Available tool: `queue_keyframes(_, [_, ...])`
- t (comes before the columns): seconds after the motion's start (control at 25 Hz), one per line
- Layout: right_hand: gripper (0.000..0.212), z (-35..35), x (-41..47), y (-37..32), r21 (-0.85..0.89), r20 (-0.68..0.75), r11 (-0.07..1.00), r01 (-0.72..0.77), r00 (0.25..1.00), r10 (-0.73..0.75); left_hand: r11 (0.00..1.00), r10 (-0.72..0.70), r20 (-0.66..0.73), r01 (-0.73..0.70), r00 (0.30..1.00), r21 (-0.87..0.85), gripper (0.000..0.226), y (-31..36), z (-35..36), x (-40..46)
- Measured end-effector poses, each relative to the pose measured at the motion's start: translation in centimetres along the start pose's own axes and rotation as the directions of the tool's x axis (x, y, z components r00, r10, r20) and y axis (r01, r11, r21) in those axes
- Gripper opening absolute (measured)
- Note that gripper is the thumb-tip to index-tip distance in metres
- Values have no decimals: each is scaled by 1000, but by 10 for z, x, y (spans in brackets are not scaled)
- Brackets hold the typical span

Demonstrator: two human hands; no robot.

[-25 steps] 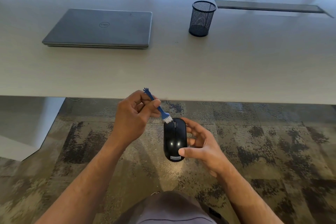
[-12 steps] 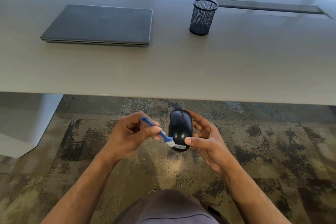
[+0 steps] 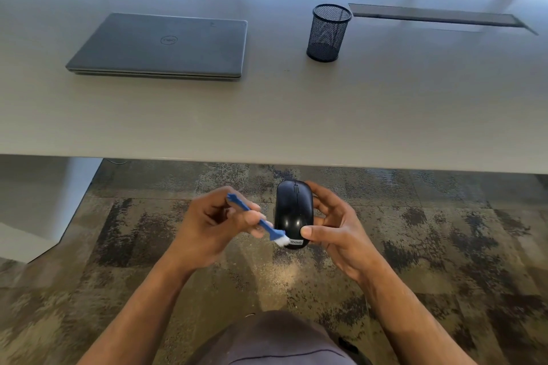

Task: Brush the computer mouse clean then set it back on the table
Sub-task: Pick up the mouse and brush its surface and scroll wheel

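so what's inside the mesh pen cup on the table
Nothing shows through the mesh pen cup; it looks empty, though its floor is hard to see.

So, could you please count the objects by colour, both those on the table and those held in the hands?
Black: 2, the mouse in the right hand and the mesh cup on the table
Grey: 1, the closed laptop
Blue: 1, the brush in the left hand
Total: 4
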State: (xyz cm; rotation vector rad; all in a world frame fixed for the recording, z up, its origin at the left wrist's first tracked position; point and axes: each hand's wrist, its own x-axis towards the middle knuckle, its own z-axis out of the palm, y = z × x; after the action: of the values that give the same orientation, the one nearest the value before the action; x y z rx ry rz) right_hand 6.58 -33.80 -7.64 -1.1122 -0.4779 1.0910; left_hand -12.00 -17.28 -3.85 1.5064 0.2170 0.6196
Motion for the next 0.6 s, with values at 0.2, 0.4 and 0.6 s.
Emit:
queue_keyframes(0.2, [87, 7, 2, 4, -87, 54, 996, -2, 999, 7, 962, -51, -34, 58, 998, 269, 25, 2, 9, 15])
queue_keyframes(0.4, [92, 8, -1, 11, -97, 39, 995, -35, 998, 39, 919, 22, -272, 88, 962, 384, 13, 8, 14, 36])
queue_keyframes(0.6, [90, 6, -2, 9, -101, 9, 994, -29, 1000, 30, 941, 12, -116, 28, 993, 337, 6, 18, 22, 30])
